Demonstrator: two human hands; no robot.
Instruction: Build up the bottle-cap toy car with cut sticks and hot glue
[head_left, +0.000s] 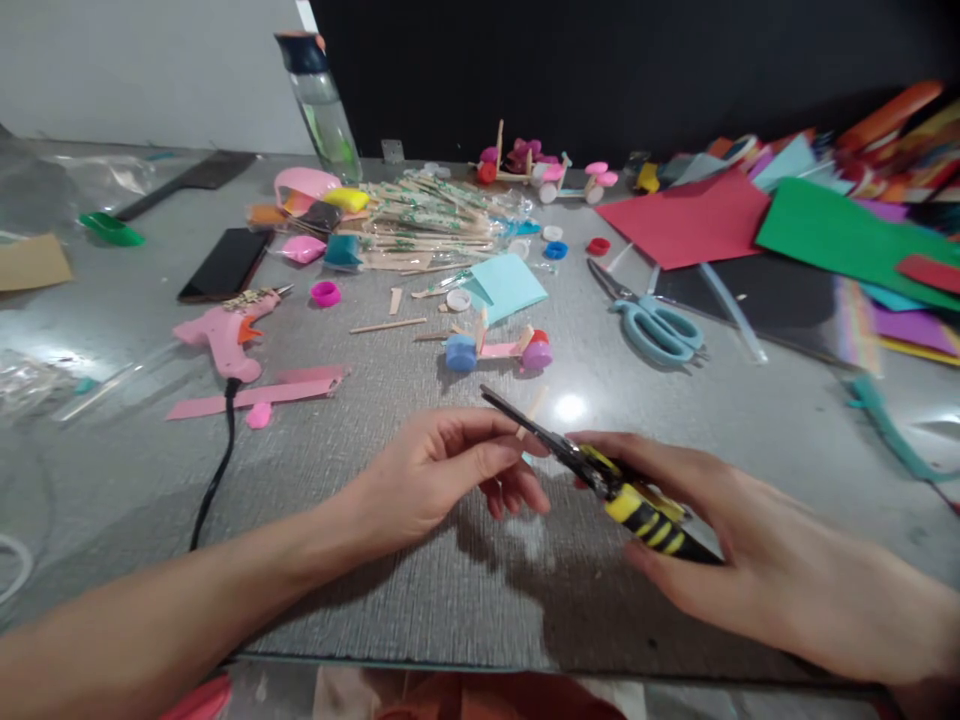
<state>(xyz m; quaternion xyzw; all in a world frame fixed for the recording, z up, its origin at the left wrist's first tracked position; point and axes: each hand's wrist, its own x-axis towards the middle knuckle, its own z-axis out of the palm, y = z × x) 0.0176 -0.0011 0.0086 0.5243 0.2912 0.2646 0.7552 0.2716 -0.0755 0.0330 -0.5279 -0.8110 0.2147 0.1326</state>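
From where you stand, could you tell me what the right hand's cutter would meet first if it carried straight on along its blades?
Probably the wooden stick pinched by the left hand, lying at the blades of the cutter in the right hand. Depth is unclear.

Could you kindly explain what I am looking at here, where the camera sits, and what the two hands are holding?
There is no machine: a person works with bare hands, filmed by a camera worn on the head, looking down. The right hand grips yellow-and-black cutters, blades closing on a small wooden stick that the left hand pinches. On the grey table lie a pink glue gun, blue scissors, bottle caps, a pile of sticks, coloured paper sheets and a water bottle.
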